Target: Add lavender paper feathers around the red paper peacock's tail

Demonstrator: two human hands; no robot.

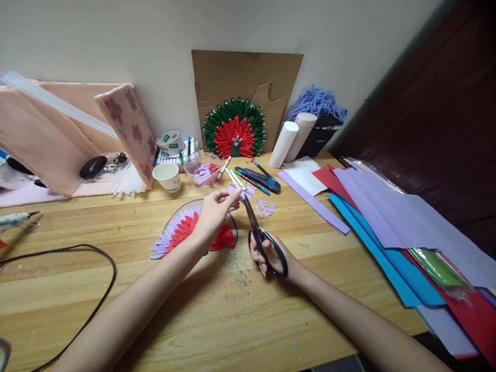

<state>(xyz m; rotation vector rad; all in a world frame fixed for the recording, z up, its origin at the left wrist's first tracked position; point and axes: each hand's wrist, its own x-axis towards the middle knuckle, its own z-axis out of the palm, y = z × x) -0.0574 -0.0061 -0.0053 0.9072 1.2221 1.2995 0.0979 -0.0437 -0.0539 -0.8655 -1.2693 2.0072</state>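
Note:
My left hand pinches a small piece of purple paper between thumb and fingers. In my right hand is a pair of black-handled scissors, fingers through the loops and blade tips right by the paper. Purple offcuts lie just beyond the blades. Under my left forearm and hand rests a round fan of purple and red paper petals on a disc with a blue outline, partly hidden.
A green and red petal peacock leans on cardboard at the back. Markers, a box cutter, a paper cup and a clear bowl stand before it. Coloured paper sheets cover the right; a black cable and glue gun lie left.

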